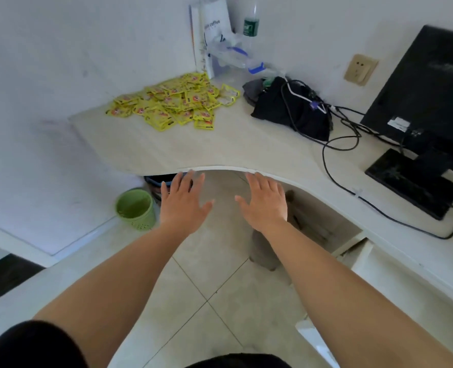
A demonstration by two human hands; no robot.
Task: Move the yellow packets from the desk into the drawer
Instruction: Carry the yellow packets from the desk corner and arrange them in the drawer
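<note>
A heap of several yellow packets (pixel 175 102) lies on the pale desk (pixel 220 150), toward its far left corner by the wall. My left hand (pixel 184 201) and my right hand (pixel 265 201) are stretched out side by side with flat, spread fingers, palms down, just in front of the desk's curved front edge and well short of the packets. Both hands hold nothing. Under the desk at the right, a white drawer unit (pixel 363 258) shows with a drawer slightly ajar.
A black cloth bundle (pixel 291 110) with cables lies right of the packets. A black monitor (pixel 429 96) stands at the far right. A white paper bag (pixel 214 33) and a bottle (pixel 251 25) stand in the corner. A green bin (pixel 136 209) sits on the floor at left.
</note>
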